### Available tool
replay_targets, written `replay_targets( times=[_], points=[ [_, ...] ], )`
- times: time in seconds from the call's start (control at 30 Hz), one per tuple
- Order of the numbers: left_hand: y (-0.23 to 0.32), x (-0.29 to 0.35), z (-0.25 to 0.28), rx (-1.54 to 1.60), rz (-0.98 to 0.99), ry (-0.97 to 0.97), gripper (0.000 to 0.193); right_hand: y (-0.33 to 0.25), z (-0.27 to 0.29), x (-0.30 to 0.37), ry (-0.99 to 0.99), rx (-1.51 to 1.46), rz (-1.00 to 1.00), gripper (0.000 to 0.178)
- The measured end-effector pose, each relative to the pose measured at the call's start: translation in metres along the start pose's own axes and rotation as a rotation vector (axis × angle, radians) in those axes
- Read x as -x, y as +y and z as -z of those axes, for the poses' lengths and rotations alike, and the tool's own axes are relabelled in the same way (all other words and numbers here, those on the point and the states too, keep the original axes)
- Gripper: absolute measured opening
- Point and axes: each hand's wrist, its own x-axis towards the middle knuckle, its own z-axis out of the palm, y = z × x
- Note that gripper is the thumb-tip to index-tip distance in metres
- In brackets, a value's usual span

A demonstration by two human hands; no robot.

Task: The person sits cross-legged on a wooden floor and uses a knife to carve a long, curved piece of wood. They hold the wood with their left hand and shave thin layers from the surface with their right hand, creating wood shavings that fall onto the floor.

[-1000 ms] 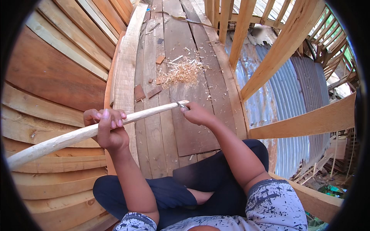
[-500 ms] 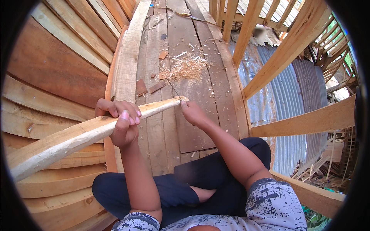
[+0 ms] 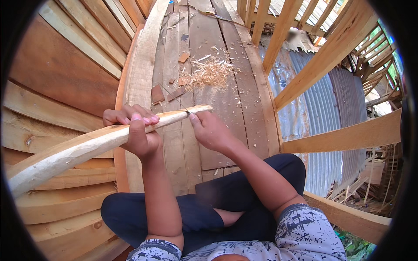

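A long pale wooden pole (image 3: 82,150) runs from the lower left up to the middle, its surface whittled and its far end tapered. My left hand (image 3: 137,128) is closed around it, thumb on the near side and fingers over the top. Near the tapered end, my right hand (image 3: 213,132) is closed on a thin dark knife (image 3: 179,102). The slim blade lies across the pole and points away to the upper left. Its handle is hidden inside my fist.
Wood shavings (image 3: 211,73) and small brown offcuts (image 3: 157,94) lie on the plank floor (image 3: 183,161). A board wall (image 3: 61,82) stands on the left. Wooden railing posts (image 3: 282,37) rise on the right, with a corrugated metal roof (image 3: 318,104) beyond them. My legs (image 3: 174,213) are folded below.
My right hand and the knife have slid left along the pole, away from its tip toward my left hand. The left hand keeps its grip, shifted slightly left.
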Motion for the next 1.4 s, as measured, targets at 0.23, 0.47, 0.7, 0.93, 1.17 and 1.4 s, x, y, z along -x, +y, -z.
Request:
replay_targets(
  times=[0.23, 0.47, 0.7, 0.93, 1.17, 1.4],
  points=[
    [0.002, -0.003, -0.006, -0.106, 0.022, 0.141, 0.021, 0.015, -0.001, -0.013, -0.038, 0.063, -0.086, 0.044],
    [0.000, -0.010, 0.002, -0.111, 0.065, 0.173, 0.025, 0.065, -0.003, -0.023, 0.025, 0.118, -0.189, 0.043],
    [0.003, -0.015, 0.008, -0.178, 0.096, 0.109, 0.027, -0.022, 0.008, -0.008, -0.069, 0.153, -0.012, 0.044],
    [0.002, -0.014, -0.006, -0.068, 0.164, -0.059, 0.028, 0.132, 0.007, -0.036, -0.046, 0.327, -0.432, 0.048],
    [0.008, -0.006, -0.018, -0.181, 0.083, 0.000, 0.026, -0.011, 0.025, -0.016, -0.106, 0.138, -0.231, 0.046],
    [0.007, -0.003, -0.017, -0.156, 0.095, -0.071, 0.029, 0.042, 0.005, -0.031, -0.059, 0.080, -0.246, 0.049]
  ],
)
